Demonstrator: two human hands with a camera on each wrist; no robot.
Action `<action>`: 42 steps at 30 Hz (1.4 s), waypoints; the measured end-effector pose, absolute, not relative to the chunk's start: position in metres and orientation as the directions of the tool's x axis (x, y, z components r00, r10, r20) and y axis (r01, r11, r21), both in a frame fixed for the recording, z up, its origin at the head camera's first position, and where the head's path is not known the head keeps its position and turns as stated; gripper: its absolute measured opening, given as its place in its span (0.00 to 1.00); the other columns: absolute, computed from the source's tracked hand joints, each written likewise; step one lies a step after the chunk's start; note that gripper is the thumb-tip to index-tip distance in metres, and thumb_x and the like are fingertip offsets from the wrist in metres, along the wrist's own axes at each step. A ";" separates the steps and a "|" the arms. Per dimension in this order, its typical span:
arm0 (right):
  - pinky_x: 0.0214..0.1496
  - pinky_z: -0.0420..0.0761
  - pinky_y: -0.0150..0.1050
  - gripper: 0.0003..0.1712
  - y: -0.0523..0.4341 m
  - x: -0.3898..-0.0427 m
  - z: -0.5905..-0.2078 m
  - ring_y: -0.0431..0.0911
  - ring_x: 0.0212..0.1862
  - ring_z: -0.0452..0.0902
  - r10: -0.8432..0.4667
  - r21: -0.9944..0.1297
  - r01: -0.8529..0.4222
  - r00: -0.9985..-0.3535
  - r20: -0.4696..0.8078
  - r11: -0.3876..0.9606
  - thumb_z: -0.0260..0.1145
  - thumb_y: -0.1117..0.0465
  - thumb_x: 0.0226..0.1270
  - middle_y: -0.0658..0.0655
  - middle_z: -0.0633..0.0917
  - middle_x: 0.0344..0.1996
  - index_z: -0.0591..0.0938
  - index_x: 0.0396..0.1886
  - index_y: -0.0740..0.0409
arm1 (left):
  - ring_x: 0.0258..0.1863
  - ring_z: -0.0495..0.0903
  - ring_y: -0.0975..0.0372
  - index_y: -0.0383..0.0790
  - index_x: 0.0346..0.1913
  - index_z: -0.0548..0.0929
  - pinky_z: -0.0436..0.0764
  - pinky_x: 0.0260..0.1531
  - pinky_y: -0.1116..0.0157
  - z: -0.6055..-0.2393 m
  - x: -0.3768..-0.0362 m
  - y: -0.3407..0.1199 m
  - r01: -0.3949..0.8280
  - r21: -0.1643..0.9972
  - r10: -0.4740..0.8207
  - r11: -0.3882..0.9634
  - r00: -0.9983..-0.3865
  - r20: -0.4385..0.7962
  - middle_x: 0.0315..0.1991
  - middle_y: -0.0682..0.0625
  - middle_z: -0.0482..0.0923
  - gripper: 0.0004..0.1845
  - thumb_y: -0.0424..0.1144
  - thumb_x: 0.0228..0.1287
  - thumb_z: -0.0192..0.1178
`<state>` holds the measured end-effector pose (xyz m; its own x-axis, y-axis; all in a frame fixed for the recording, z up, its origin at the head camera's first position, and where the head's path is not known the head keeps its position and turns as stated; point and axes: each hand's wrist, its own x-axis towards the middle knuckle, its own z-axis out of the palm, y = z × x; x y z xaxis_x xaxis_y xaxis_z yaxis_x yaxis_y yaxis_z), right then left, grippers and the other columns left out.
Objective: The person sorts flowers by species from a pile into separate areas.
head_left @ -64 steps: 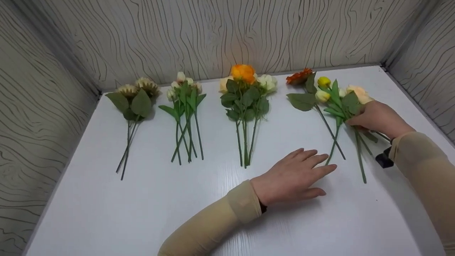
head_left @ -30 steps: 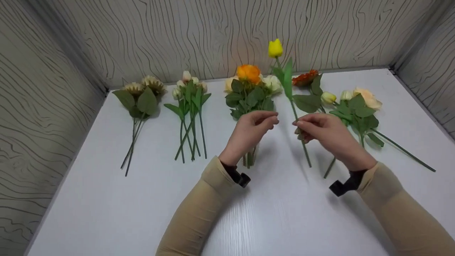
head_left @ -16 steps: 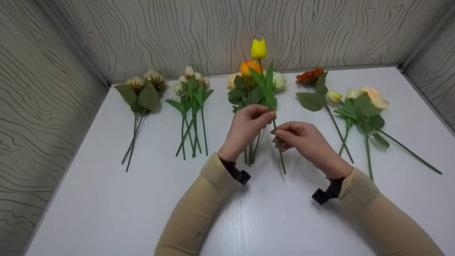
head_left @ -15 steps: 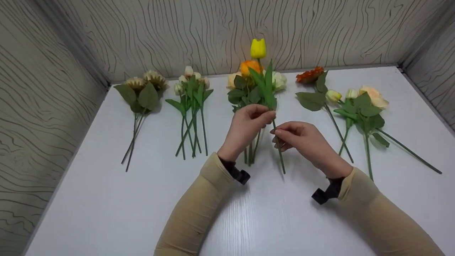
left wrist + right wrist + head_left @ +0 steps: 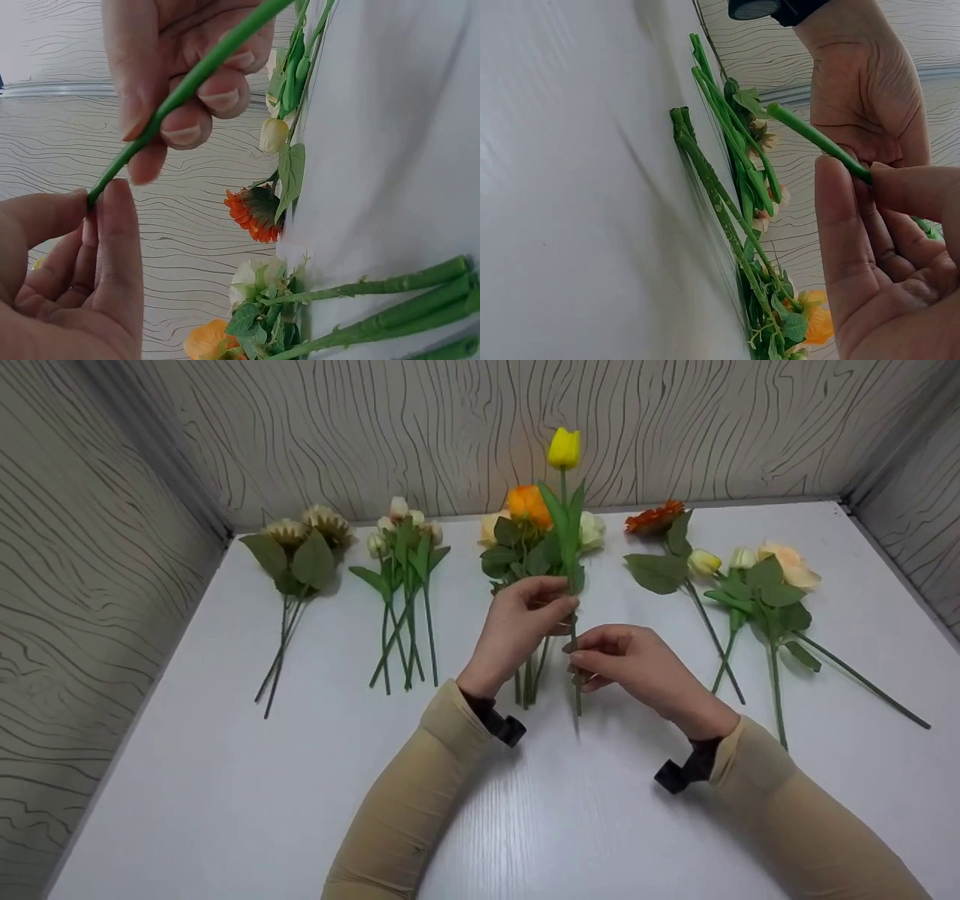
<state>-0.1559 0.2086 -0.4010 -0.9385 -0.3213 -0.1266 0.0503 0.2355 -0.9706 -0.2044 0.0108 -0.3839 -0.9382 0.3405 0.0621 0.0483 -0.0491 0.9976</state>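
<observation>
A yellow tulip (image 5: 564, 448) stands upright in the head view, held above the white table in front of the middle bunch. My left hand (image 5: 517, 626) pinches its green stem just below the leaves. Lower on the same stem, my right hand (image 5: 637, 667) pinches it between thumb and fingers. In the left wrist view the stem (image 5: 202, 71) runs slanting through both hands. The right wrist view shows the stem's cut end (image 5: 780, 116) sticking out past the right fingertips. Behind the left hand lies the bunch with an orange flower (image 5: 529, 505), its leaves partly hidden.
On the white table (image 5: 247, 810), cream flowers (image 5: 322, 521) with broad leaves lie at far left, beside a bunch of pale tulips (image 5: 399, 521). To the right are a rust-orange flower (image 5: 654, 517), a pale yellow tulip (image 5: 705, 561) and a peach rose (image 5: 787, 564). Patterned walls (image 5: 450, 420) stand behind.
My right hand took the yellow tulip from the right-hand group and brought it to the middle. My left hand then grasped its stem too. Lately the tulip has become more upright.
</observation>
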 end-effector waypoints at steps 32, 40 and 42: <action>0.47 0.87 0.46 0.24 0.215 -0.160 -0.405 0.57 0.44 0.85 -0.302 -0.976 0.062 -0.945 -0.125 0.209 0.66 0.52 0.76 0.74 0.83 0.45 0.82 0.54 0.70 | 0.47 0.83 0.50 0.30 0.57 0.83 0.82 0.46 0.55 -0.403 -0.266 -0.102 0.109 0.517 0.133 0.849 -0.991 -0.011 0.51 0.38 0.84 0.14 0.27 0.74 0.54; 0.47 0.87 0.46 0.23 0.215 -0.161 -0.405 0.61 0.44 0.85 -0.300 -0.973 0.066 -0.945 -0.132 0.220 0.65 0.52 0.77 0.74 0.83 0.44 0.83 0.54 0.69 | 0.41 0.82 0.50 0.30 0.44 0.83 0.81 0.41 0.56 -0.407 -0.266 -0.092 0.192 0.380 0.195 0.905 -0.980 0.032 0.40 0.39 0.83 0.10 0.24 0.76 0.50; 0.47 0.87 0.46 0.23 0.215 -0.161 -0.405 0.58 0.44 0.85 -0.304 -0.974 0.061 -0.944 -0.128 0.219 0.65 0.52 0.76 0.74 0.83 0.44 0.83 0.54 0.69 | 0.41 0.82 0.50 0.30 0.44 0.85 0.81 0.42 0.56 -0.408 -0.266 -0.091 0.205 0.351 0.208 0.914 -0.978 0.030 0.41 0.39 0.84 0.11 0.24 0.76 0.50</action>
<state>-0.1612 0.2153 -0.4052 -0.9439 -0.3043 -0.1280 0.0614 0.2193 -0.9737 -0.2658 -0.0914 -0.4083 -0.9777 0.2077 0.0301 0.2049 0.9135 0.3514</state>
